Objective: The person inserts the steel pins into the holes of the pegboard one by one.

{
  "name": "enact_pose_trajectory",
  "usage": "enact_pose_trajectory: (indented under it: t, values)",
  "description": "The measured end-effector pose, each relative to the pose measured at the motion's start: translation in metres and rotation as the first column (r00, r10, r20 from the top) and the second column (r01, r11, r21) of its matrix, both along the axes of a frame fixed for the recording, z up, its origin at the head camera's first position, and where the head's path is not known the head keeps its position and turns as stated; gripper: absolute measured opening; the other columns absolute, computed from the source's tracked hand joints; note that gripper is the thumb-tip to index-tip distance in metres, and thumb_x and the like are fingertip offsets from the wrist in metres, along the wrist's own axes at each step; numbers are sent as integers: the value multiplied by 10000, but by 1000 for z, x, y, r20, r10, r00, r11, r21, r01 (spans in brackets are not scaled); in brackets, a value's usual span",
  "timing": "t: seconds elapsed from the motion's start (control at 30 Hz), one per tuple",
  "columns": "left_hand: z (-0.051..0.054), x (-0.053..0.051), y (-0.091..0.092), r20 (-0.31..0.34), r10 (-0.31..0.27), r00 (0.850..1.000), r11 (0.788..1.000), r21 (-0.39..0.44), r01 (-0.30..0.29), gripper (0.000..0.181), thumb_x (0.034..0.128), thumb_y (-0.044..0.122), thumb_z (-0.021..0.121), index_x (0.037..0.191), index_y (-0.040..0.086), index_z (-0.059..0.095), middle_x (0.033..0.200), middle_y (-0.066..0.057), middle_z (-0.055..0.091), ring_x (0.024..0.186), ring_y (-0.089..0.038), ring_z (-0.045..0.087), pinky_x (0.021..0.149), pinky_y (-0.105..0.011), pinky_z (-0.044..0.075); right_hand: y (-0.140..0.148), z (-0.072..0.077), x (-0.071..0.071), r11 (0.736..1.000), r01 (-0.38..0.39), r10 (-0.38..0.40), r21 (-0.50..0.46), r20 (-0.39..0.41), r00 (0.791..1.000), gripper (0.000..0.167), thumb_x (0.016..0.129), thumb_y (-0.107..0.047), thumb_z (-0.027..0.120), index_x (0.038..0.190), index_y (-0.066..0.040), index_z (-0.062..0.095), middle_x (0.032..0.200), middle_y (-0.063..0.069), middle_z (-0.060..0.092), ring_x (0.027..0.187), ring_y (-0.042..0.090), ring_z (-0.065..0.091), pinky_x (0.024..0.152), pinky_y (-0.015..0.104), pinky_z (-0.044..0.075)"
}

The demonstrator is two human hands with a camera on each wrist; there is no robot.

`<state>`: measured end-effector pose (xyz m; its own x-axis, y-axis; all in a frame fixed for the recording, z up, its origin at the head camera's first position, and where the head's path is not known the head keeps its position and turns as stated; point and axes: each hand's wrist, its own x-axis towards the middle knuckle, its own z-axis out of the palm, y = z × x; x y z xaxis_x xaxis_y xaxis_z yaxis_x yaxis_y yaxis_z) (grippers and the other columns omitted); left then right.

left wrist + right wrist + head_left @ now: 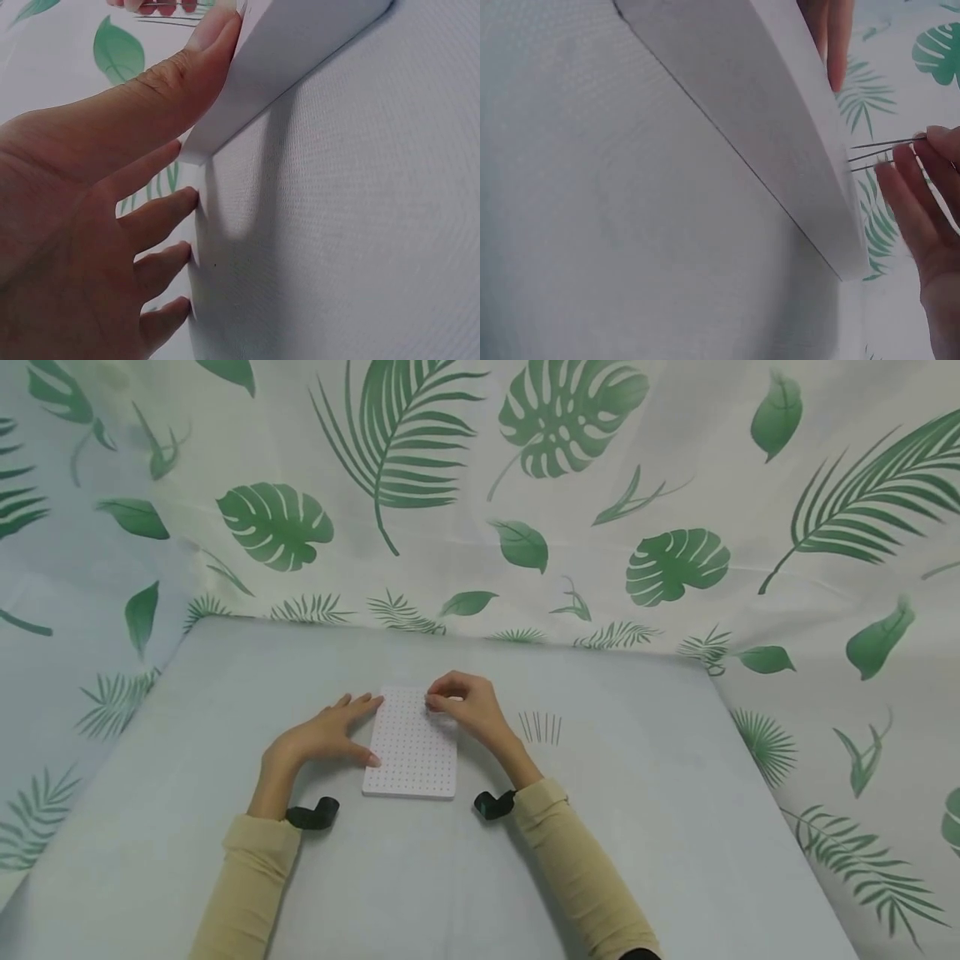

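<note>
A white pegboard (408,758) with rows of small holes lies flat on the table. Along its left side my left hand (326,733) is spread, the thumb (180,79) and forefinger touching the board's edge. In the left wrist view the other fingers reach past it, fairly straight. Over the board's far right part, my right hand (474,706) pinches the top of a thin metal pin (885,143) between thumb and finger. Two more thin pins rise from the board close beside it in the right wrist view. Their lower ends at the holes are hidden.
Several thin metal pins (536,727) lie in a row on the table to the right of the board. Black wrist cameras (315,814) sit on both wrists. A leaf-patterned cloth (450,568) hangs behind the pale table (637,827) and at its sides.
</note>
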<state>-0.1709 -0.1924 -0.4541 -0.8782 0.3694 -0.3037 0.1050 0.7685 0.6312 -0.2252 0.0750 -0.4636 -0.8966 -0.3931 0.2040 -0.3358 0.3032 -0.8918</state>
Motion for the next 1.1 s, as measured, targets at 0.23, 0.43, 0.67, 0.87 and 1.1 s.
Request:
enact_pose_trajectory:
  t: [0.23,0.43,0.67,0.87,1.1]
  values:
    - [3,-2,-1,-27,-16,1000,1000,10,16,1062,794,392,872,1630,103,284,1697,-229,186,1559,-520,46,1224,-726,63,-1,-2,1,999,-5,6,-37,13,1000,58,924,-90,765,976,-64,763,960,99,780,867,195,759,785,304,641]
    - [3,-2,0,-27,-16,1000,1000,9,16,1045,808,385,863,1631,106,282,1699,-223,185,1564,-510,44,1228,-721,62,1,-4,1,997,0,1,-71,9,1000,57,925,-63,757,974,-39,771,956,132,781,844,247,765,762,302,646]
    - [4,-1,-1,-3,0,1000,1000,-4,0,1048,811,388,861,1636,121,273,1706,-210,171,1568,-500,30,1221,-731,62,0,-4,3,996,-1,3,-85,14,1000,63,921,-37,751,981,-27,770,967,152,781,843,271,769,759,311,648]
    - [8,-1,0,-17,-11,1000,1000,5,11,1034,818,391,855,1631,107,283,1698,-232,180,1563,-513,41,1214,-742,71,0,-3,5,999,-11,11,-52,2,1000,71,920,-70,764,986,-45,769,963,116,781,839,210,760,765,299,644]
    - [5,0,0,1,-9,1000,1000,18,9,1037,819,396,855,1634,114,277,1703,-220,172,1565,-509,32,1199,-762,87,0,-8,5,998,-9,11,60,-23,1000,79,917,-135,782,987,-100,792,945,35,790,786,128,726,714,256,609]
